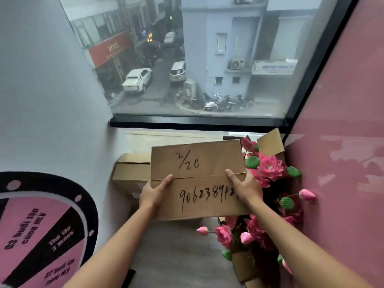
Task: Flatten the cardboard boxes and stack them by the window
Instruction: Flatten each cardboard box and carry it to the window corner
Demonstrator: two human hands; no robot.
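A flattened brown cardboard box (199,179) with "2/20" and a long handwritten number on it is held up in front of the window (197,59). My left hand (153,193) grips its left edge, thumb on the front face. My right hand (246,188) grips its right edge the same way. Behind and below it to the left, another cardboard box (129,171) lies on the floor under the window, partly hidden by the held one.
A cardboard box of pink artificial lotus flowers (268,167) stands to the right against the pink wall (342,142). A round pink-and-black prize wheel (41,231) leans on the grey wall at left. Grey floor (172,250) lies below my arms.
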